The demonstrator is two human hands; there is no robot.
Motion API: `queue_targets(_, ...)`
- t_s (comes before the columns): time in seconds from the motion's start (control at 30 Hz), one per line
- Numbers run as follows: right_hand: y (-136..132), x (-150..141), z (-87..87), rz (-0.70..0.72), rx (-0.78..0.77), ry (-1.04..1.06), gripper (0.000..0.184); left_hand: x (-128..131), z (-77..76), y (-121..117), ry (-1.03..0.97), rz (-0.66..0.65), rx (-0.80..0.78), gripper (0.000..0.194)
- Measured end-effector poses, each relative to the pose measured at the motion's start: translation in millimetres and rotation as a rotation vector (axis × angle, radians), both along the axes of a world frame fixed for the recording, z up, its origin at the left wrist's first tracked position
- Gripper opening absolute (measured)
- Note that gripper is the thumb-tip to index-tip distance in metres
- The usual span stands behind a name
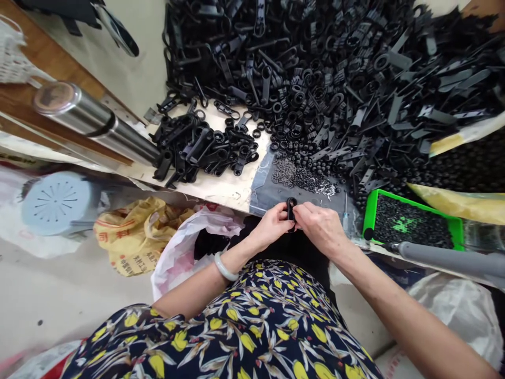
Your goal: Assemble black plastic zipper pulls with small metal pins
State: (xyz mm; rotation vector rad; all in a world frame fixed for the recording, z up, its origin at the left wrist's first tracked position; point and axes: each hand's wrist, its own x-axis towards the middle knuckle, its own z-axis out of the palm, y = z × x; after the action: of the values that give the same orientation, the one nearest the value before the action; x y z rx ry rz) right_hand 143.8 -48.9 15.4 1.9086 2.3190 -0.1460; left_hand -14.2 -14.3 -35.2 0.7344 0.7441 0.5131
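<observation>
A small, elongated black part, apparently hard plastic, [291, 209] is held upright between the two hands, just over the near edge of the pale wooden counter [225, 190]. The left hand [272, 225] pinches it from the left between thumb and fingers. The fingers of the right hand [317, 223] are bunched against its right edge; whether they grip the part itself or some tiny piece, I cannot tell. It looks light, stiff and rather smooth, unlikely to break but easily twisted out of a loose hold; its long sides should give the surest grip.

Just beyond the fingers lie a small heap of grey metal bits [284, 172] and a scatter of thin silver pins [326, 188]. To their right, a shallow bright-green plastic tray [370, 211] holds tiny black pieces with some green ones among them. Below and left of the fingers, a white plastic bag [171, 263] gapes around something black. Farther left sits a crumpled yellow sack with red lettering [132, 229], its contents hidden.
</observation>
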Motion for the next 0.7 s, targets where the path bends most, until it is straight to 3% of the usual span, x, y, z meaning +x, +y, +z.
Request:
queue_targets(0.37, 19, -7, 16.3, 0.075, -0.216, -0.111, 0.01, 3, -2.7, 3, 0.01, 0.005, 0.022, 0.035)
queue_targets(0.53, 18, -16, 7.7, 0.037, -0.174, -0.112, 0.015, 4, -0.2, 4, 0.008, 0.03, 0.016, 0.03)
queue_targets(0.7, 0, -13, 1.7, 0.09, -0.098, -0.049, 0.012, -2, 8.3, 8, 0.037, -0.044, -0.004, 0.038)
